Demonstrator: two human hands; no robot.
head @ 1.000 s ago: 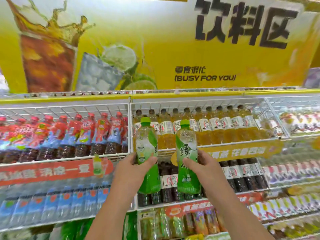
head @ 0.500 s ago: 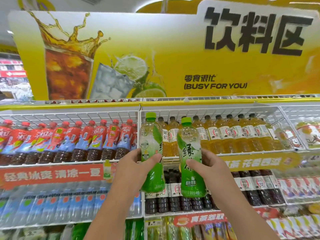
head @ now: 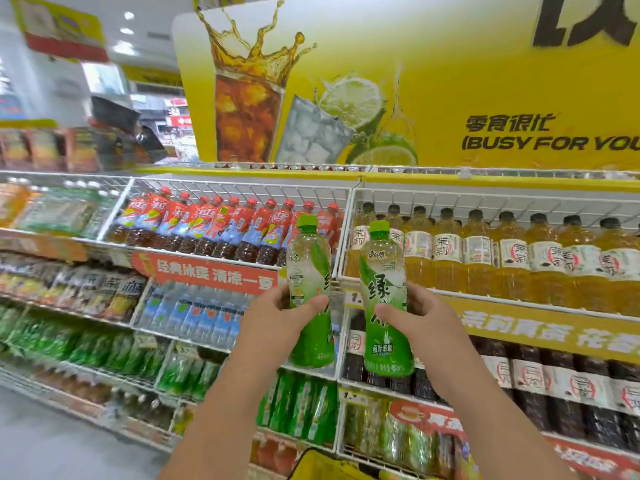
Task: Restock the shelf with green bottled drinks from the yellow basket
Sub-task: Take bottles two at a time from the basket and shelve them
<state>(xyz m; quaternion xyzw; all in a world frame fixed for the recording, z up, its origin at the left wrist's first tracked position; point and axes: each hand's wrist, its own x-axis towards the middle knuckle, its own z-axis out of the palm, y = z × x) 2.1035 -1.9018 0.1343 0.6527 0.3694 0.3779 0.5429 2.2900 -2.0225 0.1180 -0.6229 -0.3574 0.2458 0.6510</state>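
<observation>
My left hand (head: 277, 317) grips a green bottled drink (head: 311, 271) upright by its middle, thumb across the label. My right hand (head: 420, 317) holds a second green bottle (head: 382, 271) the same way, just to the right. Both bottles have green caps and stand in the air in front of the wire shelving (head: 346, 216), near the divider between two bays. A corner of the yellow basket (head: 322, 467) shows at the bottom edge, below my arms. More green bottles (head: 301, 407) stand on a lower shelf.
Red-capped tea bottles (head: 221, 226) fill the top left bay, amber tea bottles (head: 519, 258) the top right. Water bottles (head: 197, 313) and dark tea bottles (head: 554, 382) sit below. A big yellow drinks sign (head: 415, 81) hangs above. The aisle floor (head: 52, 445) lies at the left.
The view has swung left and the shelves now sit farther right in the frame. Both hands still hold their bottles upright, side by side, at about the same height.
</observation>
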